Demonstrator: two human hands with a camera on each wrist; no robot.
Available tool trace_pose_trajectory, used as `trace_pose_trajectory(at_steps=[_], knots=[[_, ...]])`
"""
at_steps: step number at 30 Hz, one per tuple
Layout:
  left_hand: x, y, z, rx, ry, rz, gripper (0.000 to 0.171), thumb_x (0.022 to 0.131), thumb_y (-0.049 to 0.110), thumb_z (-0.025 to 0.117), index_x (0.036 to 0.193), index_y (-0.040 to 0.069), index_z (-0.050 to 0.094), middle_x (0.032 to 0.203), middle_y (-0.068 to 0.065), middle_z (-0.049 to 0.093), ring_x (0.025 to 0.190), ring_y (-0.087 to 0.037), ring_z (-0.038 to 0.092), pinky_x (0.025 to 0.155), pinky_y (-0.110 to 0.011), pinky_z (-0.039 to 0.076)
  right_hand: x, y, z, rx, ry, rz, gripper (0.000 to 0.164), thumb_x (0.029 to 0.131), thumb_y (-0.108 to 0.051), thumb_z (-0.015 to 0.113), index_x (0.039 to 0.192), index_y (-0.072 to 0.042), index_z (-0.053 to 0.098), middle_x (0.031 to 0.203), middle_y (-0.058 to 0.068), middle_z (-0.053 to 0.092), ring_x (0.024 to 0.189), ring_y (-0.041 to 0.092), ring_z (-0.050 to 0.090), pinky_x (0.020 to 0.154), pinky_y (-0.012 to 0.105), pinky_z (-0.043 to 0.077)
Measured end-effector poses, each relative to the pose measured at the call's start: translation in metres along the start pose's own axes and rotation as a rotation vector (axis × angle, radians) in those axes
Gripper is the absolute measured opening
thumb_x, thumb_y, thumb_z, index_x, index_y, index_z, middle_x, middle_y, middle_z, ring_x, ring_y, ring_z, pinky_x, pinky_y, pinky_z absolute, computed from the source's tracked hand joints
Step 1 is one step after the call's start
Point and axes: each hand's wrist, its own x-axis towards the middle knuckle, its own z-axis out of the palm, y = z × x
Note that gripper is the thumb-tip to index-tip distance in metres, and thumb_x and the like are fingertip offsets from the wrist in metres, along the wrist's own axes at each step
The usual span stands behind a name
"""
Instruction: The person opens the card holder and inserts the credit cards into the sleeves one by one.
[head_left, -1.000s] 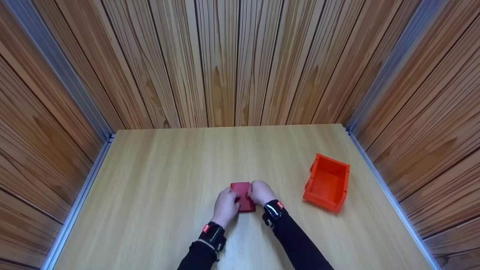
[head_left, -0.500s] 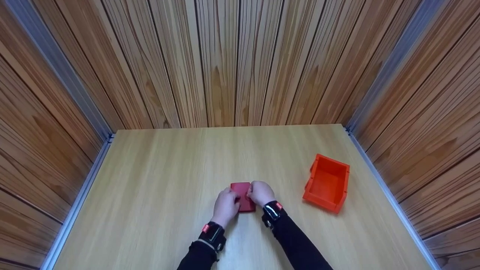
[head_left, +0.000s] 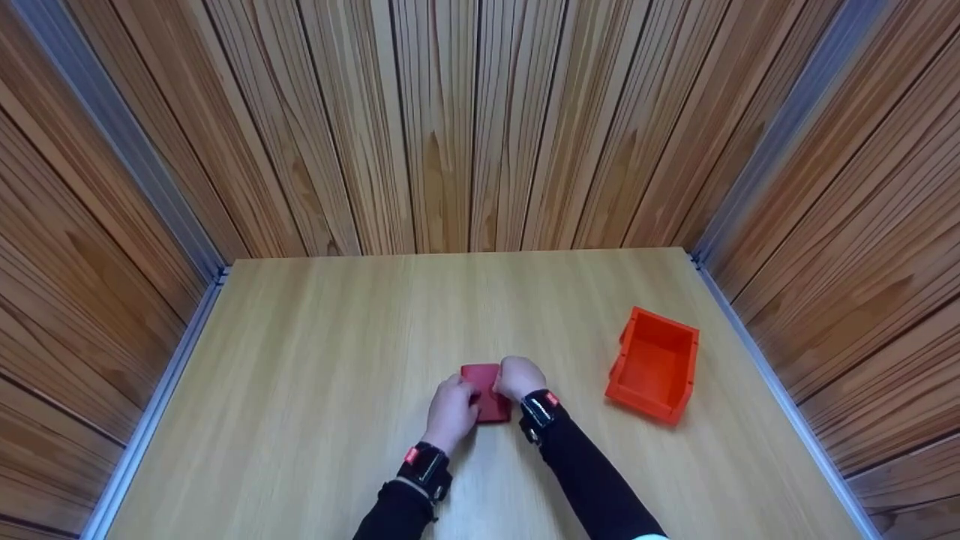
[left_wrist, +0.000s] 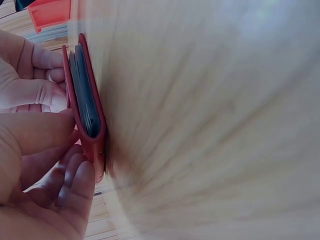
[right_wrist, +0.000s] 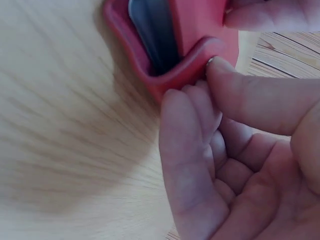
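Note:
A red wallet [head_left: 486,373] lies on the table between both hands, with dark contents, apparently cards, in its open side in the left wrist view. My left hand [head_left: 450,411] grips its left edge, the thumb on top and the fingers along the side. At the opposite edge, my right hand [head_left: 520,377] pinches the red strap or flap between thumb and index finger, seen close in the right wrist view. There the wallet [right_wrist: 200,22] gapes, and a dark insert [right_wrist: 155,32] shows inside. A small shiny spot, perhaps a snap, sits by the right thumb.
An orange plastic bin [head_left: 641,405] stands to the right on the light wooden table [head_left: 337,337], its inside bare. Wood-plank walls [head_left: 435,135] rise at the back and both sides. Metal rails [head_left: 780,405] edge the table left and right.
My right hand and forearm have shifted slightly up and to the left, still at the wallet's right edge. My left hand, the wallet and the bin have not visibly moved.

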Motion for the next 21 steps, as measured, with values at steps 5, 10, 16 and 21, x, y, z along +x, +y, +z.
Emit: trace_pose_trajectory(at_steps=[5,10,16,21], knots=[[0.0001,0.001,-0.001,-0.008,-0.016,-0.011,0.011,0.077,0.0,0.077,0.084,0.003,0.068,0.089,-0.008,0.059,0.084,-0.028,0.057,0.077,-0.043,0.048,-0.0004,-0.0047,-0.0014,-0.035,-0.013,0.032,0.022,0.071,-0.006,0.069,0.061,-0.012,0.051,0.067,0.004,0.057,0.062,0.019,0.049,0.058,0.037,0.047],[0.001,0.0015,-0.0016,-0.022,-0.027,-0.025,0.01,0.079,0.001,0.077,0.084,0.003,0.069,0.089,-0.008,0.059,0.084,-0.028,0.058,0.077,-0.043,0.048,0.0008,-0.0064,-0.0019,-0.047,-0.023,0.051,0.014,0.071,-0.005,0.067,0.063,-0.009,0.056,0.069,0.005,0.059,0.062,0.019,0.05,0.056,0.037,0.047],[0.0019,0.0008,-0.0015,-0.033,-0.046,-0.045,0.01,0.08,0.001,0.077,0.085,0.004,0.069,0.091,-0.008,0.059,0.087,-0.028,0.058,0.08,-0.043,0.048,0.0034,-0.0069,-0.0024,-0.033,-0.069,0.07,0.016,0.072,-0.006,0.068,0.064,-0.01,0.055,0.068,0.003,0.056,0.06,0.019,0.049,0.055,0.034,0.043],[0.0016,-0.0005,-0.0012,-0.025,-0.041,-0.038,0.01,0.079,0.002,0.077,0.084,0.004,0.069,0.089,-0.007,0.058,0.085,-0.027,0.057,0.077,-0.043,0.048,0.0076,-0.0064,-0.0041,-0.02,-0.132,0.087,0.018,0.073,-0.007,0.07,0.066,-0.011,0.054,0.069,0.003,0.055,0.06,0.019,0.049,0.053,0.031,0.039]])
